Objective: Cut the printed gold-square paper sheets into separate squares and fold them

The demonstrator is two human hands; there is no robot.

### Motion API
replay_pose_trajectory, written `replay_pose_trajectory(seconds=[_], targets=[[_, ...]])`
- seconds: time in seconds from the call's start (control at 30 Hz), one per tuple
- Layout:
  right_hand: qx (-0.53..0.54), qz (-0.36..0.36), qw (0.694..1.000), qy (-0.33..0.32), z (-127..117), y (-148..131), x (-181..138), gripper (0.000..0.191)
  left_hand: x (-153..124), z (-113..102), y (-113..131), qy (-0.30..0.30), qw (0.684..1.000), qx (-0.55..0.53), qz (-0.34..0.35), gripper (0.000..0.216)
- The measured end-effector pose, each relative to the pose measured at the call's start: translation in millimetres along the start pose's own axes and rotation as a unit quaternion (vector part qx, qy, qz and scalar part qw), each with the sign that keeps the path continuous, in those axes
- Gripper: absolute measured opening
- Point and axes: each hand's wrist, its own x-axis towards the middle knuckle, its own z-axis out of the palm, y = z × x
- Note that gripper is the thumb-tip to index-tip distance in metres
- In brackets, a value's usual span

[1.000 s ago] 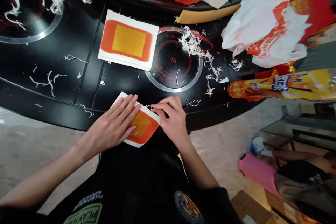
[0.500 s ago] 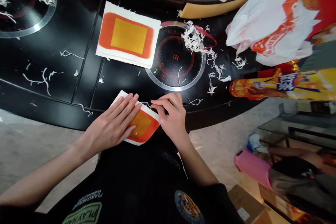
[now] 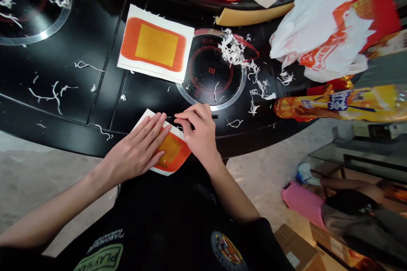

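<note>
My left hand [image 3: 140, 149] lies flat, fingers stretched out, on a white paper sheet [image 3: 168, 152] printed with an orange frame and a yellow centre, at the near edge of the black table [image 3: 95, 93]. My right hand [image 3: 197, 133] is pinched at the sheet's far right edge around a thin dark tool [image 3: 215, 116] whose end sticks out to the right. A stack of the same printed sheets [image 3: 155, 47] lies further back on the table.
White paper shavings [image 3: 237, 53] litter the round inset burner [image 3: 211, 70] and the tabletop. A white and orange plastic bag [image 3: 321, 29] and a yellow packet [image 3: 343, 103] lie at the right. Another person sits on the floor by a pink stool [image 3: 300, 203] at the lower right.
My right hand has slid up and to the left along the sheet's far edge. My left hand has stayed flat on the sheet.
</note>
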Motion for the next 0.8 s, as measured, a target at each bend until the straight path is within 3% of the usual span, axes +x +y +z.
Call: replay_pose_trajectory(seconds=[0.3, 0.8], targets=[[0.003, -0.024, 1.000, 0.007, 0.7, 0.4, -0.3, 0.019, -8.7, -3.0, -1.4, 0.071, 0.997, 0.015, -0.021, 0.075], [-0.013, -0.034, 0.999, 0.024, 4.5, -0.5, 4.1, 0.020, -12.9, -2.1, -6.1, 0.052, 0.999, 0.011, -0.006, 0.080]])
